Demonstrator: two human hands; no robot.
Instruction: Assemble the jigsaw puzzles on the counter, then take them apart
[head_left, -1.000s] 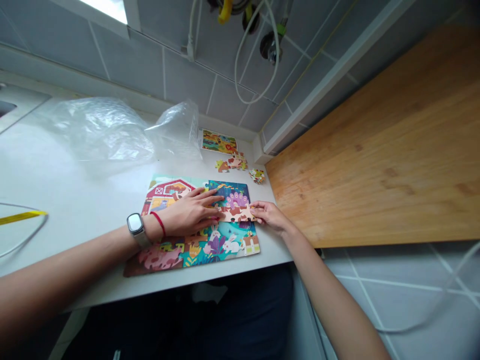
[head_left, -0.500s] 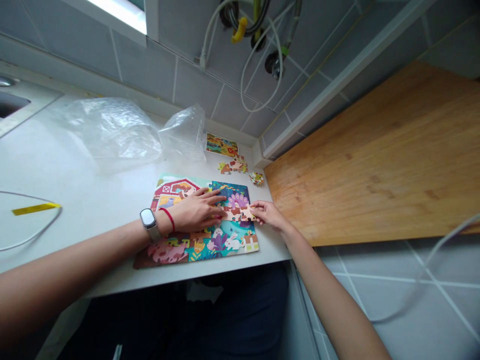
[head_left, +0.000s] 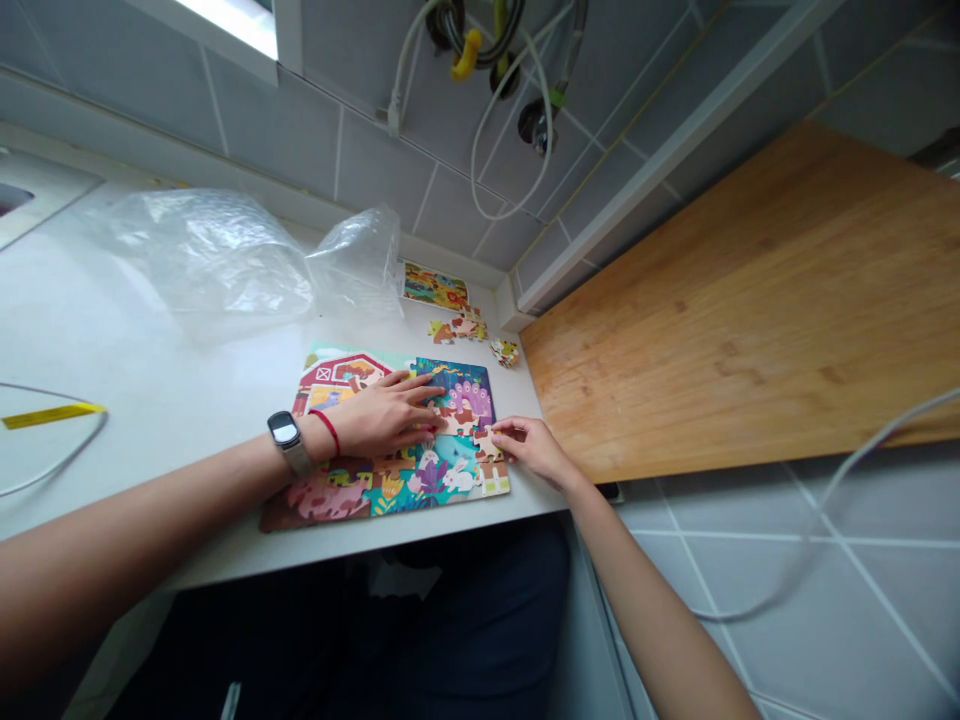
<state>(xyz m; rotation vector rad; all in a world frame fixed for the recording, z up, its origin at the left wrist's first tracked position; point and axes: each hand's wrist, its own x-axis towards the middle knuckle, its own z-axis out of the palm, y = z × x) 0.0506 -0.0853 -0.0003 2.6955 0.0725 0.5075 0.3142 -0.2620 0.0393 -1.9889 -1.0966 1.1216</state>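
Observation:
A colourful jigsaw puzzle with a red barn, a peacock and a white rabbit lies flat near the counter's front edge. My left hand rests spread across its middle, fingers stretched out over the pieces, covering part of the picture. At the puzzle's right side, my right hand pinches a puzzle piece in brown and cream between thumb and fingers. That piece lies over the puzzle's right edge, slightly tilted against its neighbours; whether it is interlocked I cannot tell.
Loose puzzle pieces and a small pile of pieces lie behind the puzzle, near a picture card. Crumpled clear plastic spreads at the back left. A wooden board borders the right side. A cable with a yellow tag lies left.
My right hand has drawn the brown and cream piece down toward the counter's front edge, apart from the pieces beside the peacock. My left hand stays flat on the puzzle.

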